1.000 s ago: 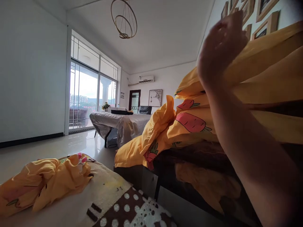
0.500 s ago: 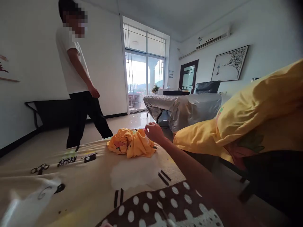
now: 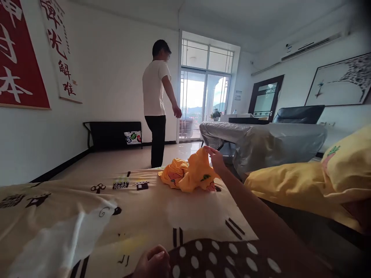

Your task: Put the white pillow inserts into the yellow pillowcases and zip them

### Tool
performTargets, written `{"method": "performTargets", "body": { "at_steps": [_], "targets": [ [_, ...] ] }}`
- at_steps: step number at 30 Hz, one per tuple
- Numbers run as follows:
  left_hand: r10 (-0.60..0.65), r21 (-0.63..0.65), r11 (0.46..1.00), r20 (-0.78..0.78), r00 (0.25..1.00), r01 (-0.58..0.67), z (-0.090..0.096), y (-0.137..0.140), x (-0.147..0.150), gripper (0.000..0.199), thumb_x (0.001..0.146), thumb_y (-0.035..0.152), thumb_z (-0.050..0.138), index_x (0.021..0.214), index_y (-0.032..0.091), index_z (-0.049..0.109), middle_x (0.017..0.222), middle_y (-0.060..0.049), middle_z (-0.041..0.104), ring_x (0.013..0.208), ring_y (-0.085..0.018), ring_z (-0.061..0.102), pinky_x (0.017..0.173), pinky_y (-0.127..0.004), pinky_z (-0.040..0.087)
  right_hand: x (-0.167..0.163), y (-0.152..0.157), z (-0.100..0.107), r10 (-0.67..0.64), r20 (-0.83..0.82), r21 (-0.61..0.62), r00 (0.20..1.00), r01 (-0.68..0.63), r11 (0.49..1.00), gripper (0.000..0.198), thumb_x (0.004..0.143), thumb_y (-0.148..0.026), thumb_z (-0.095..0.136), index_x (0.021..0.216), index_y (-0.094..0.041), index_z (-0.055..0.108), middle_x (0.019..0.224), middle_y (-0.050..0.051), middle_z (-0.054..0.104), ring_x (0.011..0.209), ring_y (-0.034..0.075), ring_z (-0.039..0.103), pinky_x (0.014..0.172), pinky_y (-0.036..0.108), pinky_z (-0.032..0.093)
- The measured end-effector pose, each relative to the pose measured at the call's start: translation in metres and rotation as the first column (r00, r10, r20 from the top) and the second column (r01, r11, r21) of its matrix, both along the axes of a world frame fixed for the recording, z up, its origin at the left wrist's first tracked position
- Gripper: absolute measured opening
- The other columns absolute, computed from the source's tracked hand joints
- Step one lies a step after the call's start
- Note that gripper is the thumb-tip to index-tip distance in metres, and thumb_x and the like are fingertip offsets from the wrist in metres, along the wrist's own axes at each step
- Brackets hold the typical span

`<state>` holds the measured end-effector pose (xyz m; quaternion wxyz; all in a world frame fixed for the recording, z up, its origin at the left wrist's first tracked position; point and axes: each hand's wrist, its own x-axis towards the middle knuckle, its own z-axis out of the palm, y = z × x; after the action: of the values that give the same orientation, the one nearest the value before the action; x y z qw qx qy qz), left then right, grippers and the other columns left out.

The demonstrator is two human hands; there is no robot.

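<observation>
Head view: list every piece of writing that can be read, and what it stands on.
"光解难": white scroll; its first character and small side column are unclear.
"本": red banner; characters above are cut off or unclear.
Wall notice: too small to read.
Air conditioner label: too small.

Over the printed blanket (image 3: 139,216), we find a low passage between the left hand (image 3: 153,262) and the bunched carrot-print cloth (image 3: 189,175). The right forearm (image 3: 255,206) bars its right side; farther right we meet the heaped yellow cover (image 3: 290,181).
</observation>
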<state>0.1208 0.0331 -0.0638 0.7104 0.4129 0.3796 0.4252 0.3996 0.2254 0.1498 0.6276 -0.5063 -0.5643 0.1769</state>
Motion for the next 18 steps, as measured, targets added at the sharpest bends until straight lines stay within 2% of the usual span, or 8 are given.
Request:
{"method": "performTargets", "body": {
  "at_steps": [3, 5, 8, 10, 12, 14, 16, 18],
  "targets": [
    [0.062, 0.137, 0.989, -0.07, 0.996, -0.052, 0.031, -0.011, -0.011, 0.039, 0.066, 0.055, 0.068, 0.072, 0.017, 0.063, 0.066, -0.004, 0.063, 0.06, -0.016, 0.057, 0.058, -0.026, 0.041, -0.026, -0.032, 0.064, 0.11, -0.042, 0.145, 0.993, -0.103, 0.984, 0.05, 0.082, -0.05, 0.046, 0.122, -0.023, 0.061, 0.129, 0.004, 0.058, 0.113, 0.019, 0.055, 0.092, 0.033, 0.046],
    [0.128, 0.305, 0.949, -0.139, 0.982, -0.081, 0.046, -0.017, -0.018, 0.043, 0.068, 0.053, 0.067, 0.094, 0.019, 0.063, 0.088, -0.008, 0.067, 0.077, -0.02, 0.061, 0.067, -0.029, 0.045, -0.049, -0.065, 0.097, 0.259, -0.027, 0.24, 0.965, -0.246, 0.939, 0.048, 0.082, -0.051, 0.049, 0.124, -0.029, 0.059, 0.132, -0.001, 0.055, 0.115, 0.017, 0.054, 0.094, 0.032, 0.045],
    [0.259, 0.546, 0.832, -0.218, 0.941, -0.103, 0.06, -0.024, -0.023, 0.079, 0.063, 0.048, 0.073, 0.131, 0.024, 0.04, 0.132, -0.015, 0.05, 0.111, -0.028, 0.054, 0.082, -0.035, 0.048, -0.086, -0.12, 0.132, 0.55, 0.061, 0.312, 0.833, -0.539, 0.782, 0.047, 0.082, -0.05, 0.055, 0.125, -0.031, 0.057, 0.136, -0.003, 0.051, 0.12, 0.019, 0.05, 0.1, 0.037, 0.043],
    [0.441, 0.625, 0.747, -0.211, 0.872, -0.227, 0.069, -0.031, -0.025, 0.092, 0.059, 0.042, 0.077, 0.137, 0.025, 0.03, 0.142, -0.015, 0.038, 0.126, -0.032, 0.042, 0.094, -0.041, 0.045, -0.105, -0.152, 0.144, 0.659, 0.118, 0.287, 0.743, -0.661, 0.694, 0.05, 0.081, -0.048, 0.058, 0.127, -0.03, 0.055, 0.137, -0.003, 0.05, 0.123, 0.02, 0.048, 0.102, 0.039, 0.041],
    [0.651, 0.638, 0.63, -0.125, 0.748, -0.442, 0.08, -0.039, -0.029, 0.089, 0.054, 0.039, 0.08, 0.131, 0.024, 0.038, 0.141, -0.013, 0.038, 0.132, -0.033, 0.035, 0.105, -0.045, 0.038, -0.116, -0.174, 0.146, 0.694, 0.155, 0.253, 0.703, -0.707, 0.66, 0.053, 0.08, -0.048, 0.06, 0.129, -0.03, 0.053, 0.137, -0.003, 0.05, 0.124, 0.02, 0.047, 0.104, 0.04, 0.039],
    [0.77, 0.587, 0.526, -0.022, 0.637, -0.615, 0.095, -0.049, -0.038, 0.077, 0.047, 0.034, 0.084, 0.117, 0.023, 0.053, 0.133, -0.009, 0.047, 0.132, -0.034, 0.034, 0.11, -0.044, 0.032, -0.119, -0.185, 0.136, 0.692, 0.206, 0.193, 0.691, -0.723, 0.664, 0.055, 0.081, -0.049, 0.059, 0.131, -0.028, 0.051, 0.136, -0.002, 0.052, 0.124, 0.02, 0.047, 0.104, 0.039, 0.038],
    [0.807, 0.52, 0.481, 0.053, 0.589, -0.706, 0.11, -0.059, -0.048, 0.064, 0.048, 0.033, 0.084, 0.106, 0.022, 0.059, 0.123, -0.007, 0.056, 0.129, -0.033, 0.039, 0.11, -0.042, 0.033, -0.114, -0.185, 0.114, 0.665, 0.336, 0.054, 0.666, -0.719, 0.693, 0.054, 0.082, -0.049, 0.057, 0.13, -0.026, 0.053, 0.132, 0.001, 0.055, 0.121, 0.021, 0.05, 0.101, 0.038, 0.04],
    [0.821, 0.462, 0.474, 0.074, 0.566, -0.749, 0.123, -0.069, -0.056, 0.055, 0.058, 0.036, 0.08, 0.106, 0.02, 0.059, 0.112, -0.008, 0.063, 0.12, -0.031, 0.05, 0.103, -0.044, 0.042, -0.107, -0.18, 0.086, 0.584, 0.563, -0.116, 0.585, -0.644, 0.757, 0.048, 0.083, -0.046, 0.055, 0.125, -0.024, 0.058, 0.125, 0.004, 0.061, 0.11, 0.023, 0.057, 0.095, 0.039, 0.042]
  ]
}}
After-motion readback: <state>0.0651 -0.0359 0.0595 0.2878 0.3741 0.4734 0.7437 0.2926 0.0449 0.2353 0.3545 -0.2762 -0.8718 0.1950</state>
